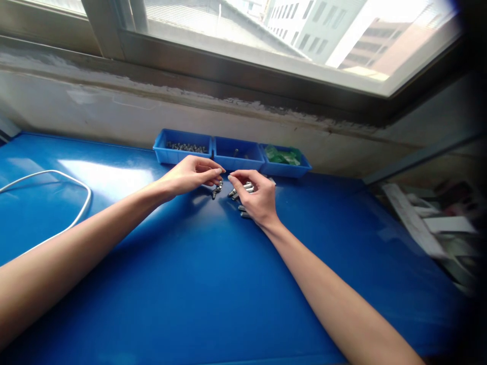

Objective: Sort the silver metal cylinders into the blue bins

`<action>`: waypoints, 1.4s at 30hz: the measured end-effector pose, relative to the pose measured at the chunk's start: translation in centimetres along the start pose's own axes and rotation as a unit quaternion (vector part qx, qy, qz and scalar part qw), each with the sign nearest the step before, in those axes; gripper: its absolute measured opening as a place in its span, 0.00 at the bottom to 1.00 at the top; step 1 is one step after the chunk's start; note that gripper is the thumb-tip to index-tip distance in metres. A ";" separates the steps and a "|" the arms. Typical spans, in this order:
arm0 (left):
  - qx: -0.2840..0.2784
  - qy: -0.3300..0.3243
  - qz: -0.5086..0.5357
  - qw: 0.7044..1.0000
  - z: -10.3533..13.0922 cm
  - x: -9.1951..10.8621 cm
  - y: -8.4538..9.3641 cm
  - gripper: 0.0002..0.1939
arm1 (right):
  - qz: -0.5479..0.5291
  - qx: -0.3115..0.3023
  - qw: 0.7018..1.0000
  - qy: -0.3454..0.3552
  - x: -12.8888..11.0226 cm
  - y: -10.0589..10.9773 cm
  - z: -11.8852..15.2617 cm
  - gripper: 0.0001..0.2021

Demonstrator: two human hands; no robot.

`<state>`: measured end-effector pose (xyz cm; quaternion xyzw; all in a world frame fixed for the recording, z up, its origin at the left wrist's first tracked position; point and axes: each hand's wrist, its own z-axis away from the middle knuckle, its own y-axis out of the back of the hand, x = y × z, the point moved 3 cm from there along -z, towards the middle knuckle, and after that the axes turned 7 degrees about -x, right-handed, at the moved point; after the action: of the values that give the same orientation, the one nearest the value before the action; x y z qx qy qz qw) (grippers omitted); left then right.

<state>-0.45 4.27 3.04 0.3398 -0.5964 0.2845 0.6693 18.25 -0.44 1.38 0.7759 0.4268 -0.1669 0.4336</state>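
The left hand (190,175) and right hand (255,195) meet over a small heap of metal pins (243,190) on the blue surface (213,284), just before three blue bins. Each hand's fingers are drawn together at the tips, nearly touching the other's; what they pinch is too small to tell. Left bin (182,146) holds dark small parts, middle bin (238,152) a few bits, right bin (286,158) green pieces (perhaps bags). A white cable (81,195) loops well apart, at the left.

Both bare arms stretch forward. The left hand (190,175) and right hand (255,195) meet fingertip to fingertip, fingers curled and pinched.
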 end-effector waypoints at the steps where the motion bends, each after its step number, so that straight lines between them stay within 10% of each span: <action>1: -0.002 0.001 0.003 1.000 0.0 -0.1 0.0 0.27 | -0.006 0.000 1.000 0.003 0.0 0.0 0.0 0.05; 21: -0.029 0.030 0.076 0.996 0.4 -0.3 0.0 0.21 | 0.006 -0.011 0.995 0.102 -1.6 -0.2 0.4 0.01; 33: 0.286 -0.126 0.159 0.936 0.3 1.0 4.5 0.15 | 0.107 -0.143 0.972 0.152 -1.4 -1.4 0.7 0.09; 42: 0.136 -0.057 0.028 0.989 0.0 0.7 2.5 0.19 | 0.111 -0.185 0.966 0.142 -0.7 -1.7 0.7 0.09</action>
<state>-2.37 5.74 4.04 0.4265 -0.5988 0.3611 0.5737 16.51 -0.95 0.51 0.7405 0.4191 0.0761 0.5198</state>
